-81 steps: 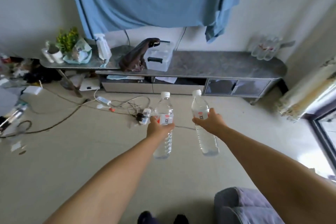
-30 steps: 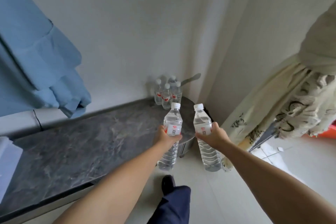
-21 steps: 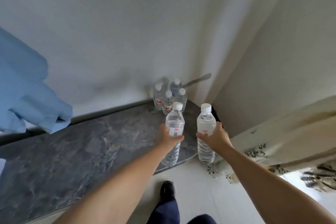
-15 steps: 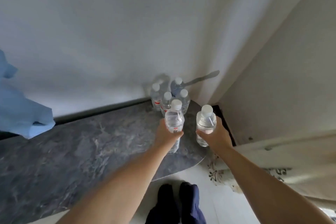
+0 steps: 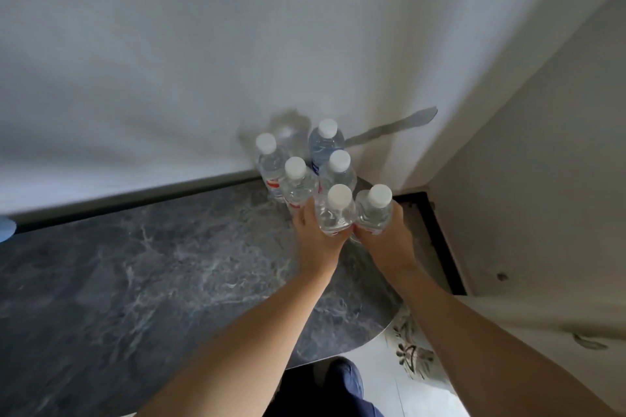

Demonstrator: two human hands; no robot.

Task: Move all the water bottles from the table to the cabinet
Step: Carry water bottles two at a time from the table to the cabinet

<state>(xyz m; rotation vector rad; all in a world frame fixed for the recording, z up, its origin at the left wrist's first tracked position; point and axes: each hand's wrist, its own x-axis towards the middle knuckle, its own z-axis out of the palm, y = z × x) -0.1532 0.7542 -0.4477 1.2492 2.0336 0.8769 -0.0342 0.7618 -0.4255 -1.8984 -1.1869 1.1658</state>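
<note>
Two clear water bottles stand upright side by side at the rounded end of the grey marbled cabinet top (image 5: 142, 281), just in front of a cluster of four bottles (image 5: 306, 162) by the wall. The left hand (image 5: 318, 240) wraps the left bottle (image 5: 335, 213); the right hand (image 5: 386, 240) wraps the right bottle (image 5: 374, 210), the two bottles touching

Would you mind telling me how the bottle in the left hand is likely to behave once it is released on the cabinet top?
The bottle in the left hand looks full, so probably heavy for its size. Tall and narrow, it may tip if nudged. The packed cluster of bottles behind it should brace it, as should the bottle in the right hand.
</note>
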